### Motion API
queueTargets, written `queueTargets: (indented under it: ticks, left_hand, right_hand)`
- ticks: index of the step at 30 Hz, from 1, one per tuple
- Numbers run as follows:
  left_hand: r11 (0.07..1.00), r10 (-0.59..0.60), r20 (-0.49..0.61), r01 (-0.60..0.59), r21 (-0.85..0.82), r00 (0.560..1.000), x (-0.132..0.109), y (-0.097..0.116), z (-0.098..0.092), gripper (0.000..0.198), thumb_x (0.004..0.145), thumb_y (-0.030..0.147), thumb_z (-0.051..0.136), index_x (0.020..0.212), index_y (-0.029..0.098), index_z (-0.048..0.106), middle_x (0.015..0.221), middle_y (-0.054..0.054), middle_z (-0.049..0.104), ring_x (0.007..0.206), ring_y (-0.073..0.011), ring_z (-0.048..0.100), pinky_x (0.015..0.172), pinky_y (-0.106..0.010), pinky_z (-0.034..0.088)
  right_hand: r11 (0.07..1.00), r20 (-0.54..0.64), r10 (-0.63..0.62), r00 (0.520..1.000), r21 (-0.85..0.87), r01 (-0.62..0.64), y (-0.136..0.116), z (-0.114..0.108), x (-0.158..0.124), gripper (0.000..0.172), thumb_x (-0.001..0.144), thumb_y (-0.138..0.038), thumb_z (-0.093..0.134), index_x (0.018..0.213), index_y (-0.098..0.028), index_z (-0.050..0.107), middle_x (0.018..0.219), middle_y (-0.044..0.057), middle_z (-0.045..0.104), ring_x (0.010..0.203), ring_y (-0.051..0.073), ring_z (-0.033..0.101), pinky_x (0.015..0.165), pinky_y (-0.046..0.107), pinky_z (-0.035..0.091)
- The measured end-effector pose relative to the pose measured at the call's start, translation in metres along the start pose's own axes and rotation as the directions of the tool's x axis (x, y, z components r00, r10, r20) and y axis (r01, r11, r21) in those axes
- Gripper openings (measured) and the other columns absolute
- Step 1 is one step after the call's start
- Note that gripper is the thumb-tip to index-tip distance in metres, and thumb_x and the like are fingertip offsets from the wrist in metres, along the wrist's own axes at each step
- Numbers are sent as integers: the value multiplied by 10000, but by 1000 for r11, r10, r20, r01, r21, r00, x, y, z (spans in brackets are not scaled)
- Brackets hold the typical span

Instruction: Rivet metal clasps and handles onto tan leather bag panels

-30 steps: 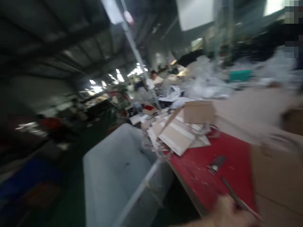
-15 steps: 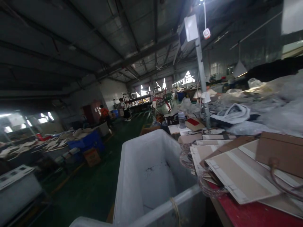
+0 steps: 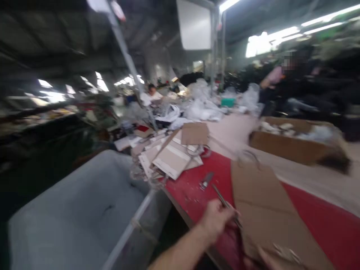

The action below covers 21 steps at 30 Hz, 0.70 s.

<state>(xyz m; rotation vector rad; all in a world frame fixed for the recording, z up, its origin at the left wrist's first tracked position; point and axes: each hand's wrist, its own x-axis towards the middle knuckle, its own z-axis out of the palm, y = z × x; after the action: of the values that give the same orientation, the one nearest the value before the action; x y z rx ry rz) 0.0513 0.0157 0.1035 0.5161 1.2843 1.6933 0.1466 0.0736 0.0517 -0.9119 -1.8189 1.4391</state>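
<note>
- Dim workshop: the view has swung rightward within the last half-second, bringing the handwork back into sight — attention seems returned to the bench.
- Red tabletop, with a brown cardboard sheet lying on it.
- Left hand: fingers curled closed around a slim dark rod.
- Right hand: blurred at the lower edge — finger spread and hold cannot be told.
- The rod: straight, faintly shiny, above the tabletop beside the cardboard's left edge; exact kind unclear.
</note>
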Motion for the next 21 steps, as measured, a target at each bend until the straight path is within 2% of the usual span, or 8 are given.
queueTargets:
  ticks: [2,3,5,7,8,11,18,21]
  left_hand:
    - [997,-60,26,61,-56,998,10,-12,-5,413,765,491,808,933,148,649,903,-56,707,814,-169,668,811,-315,567]
    - [996,-59,18,60,-68,998,19,-19,-9,444,678,466,876,890,150,648,875,-43,712,809,-162,670,824,-290,555]
    - [999,40,41,-41,12,998,36,-31,-16,431,698,446,861,918,135,657,920,-68,728,836,-186,690,835,-308,554]
    - [993,91,103,-97,60,991,42,-38,-19,369,764,413,813,945,132,657,961,-82,731,853,-201,703,835,-325,562]
    - [991,100,132,-110,74,986,42,-39,-19,333,794,395,790,951,134,655,975,-82,730,860,-202,707,836,-329,565]
    - [984,122,168,-141,107,978,34,-40,-19,269,843,363,748,962,144,646,1011,-81,726,895,-207,712,849,-332,566]
    - [963,160,193,-197,187,968,26,-37,-18,249,886,355,707,996,143,637,1057,-104,724,967,-230,709,911,-356,563]
    - [930,221,222,-273,245,950,20,-33,-16,215,909,333,677,998,142,637,1061,-109,727,976,-228,708,883,-337,579]
  right_hand:
    - [975,-11,202,979,95,-200,18,-29,-30,503,892,-684,640,1158,-258,671,1032,109,664,872,322,666,616,448,613]
    - [936,17,292,956,199,-290,23,-38,-41,541,871,-709,620,1115,-232,696,1002,109,676,808,308,674,588,432,613]
    - [691,131,420,898,596,-410,29,-45,-51,538,763,-603,775,1122,-209,705,1069,97,673,827,280,666,593,366,605]
    - [487,177,431,885,780,-393,30,-44,-51,495,700,-440,876,1104,-200,718,1117,77,664,859,238,644,598,289,591]
    - [445,178,427,887,812,-377,30,-42,-50,465,691,-383,894,1081,-194,727,1125,72,663,865,223,635,600,265,586]
    - [421,174,408,896,835,-354,30,-37,-47,417,701,-339,897,1048,-168,742,1111,78,668,859,211,625,611,247,585]
    - [463,168,354,920,823,-329,44,-36,-51,311,773,-369,860,984,-161,765,1100,81,674,906,233,633,676,278,588]
    - [480,142,341,929,824,-302,49,-35,-52,332,789,-371,860,1031,-167,758,1127,83,675,1008,262,627,862,354,573]
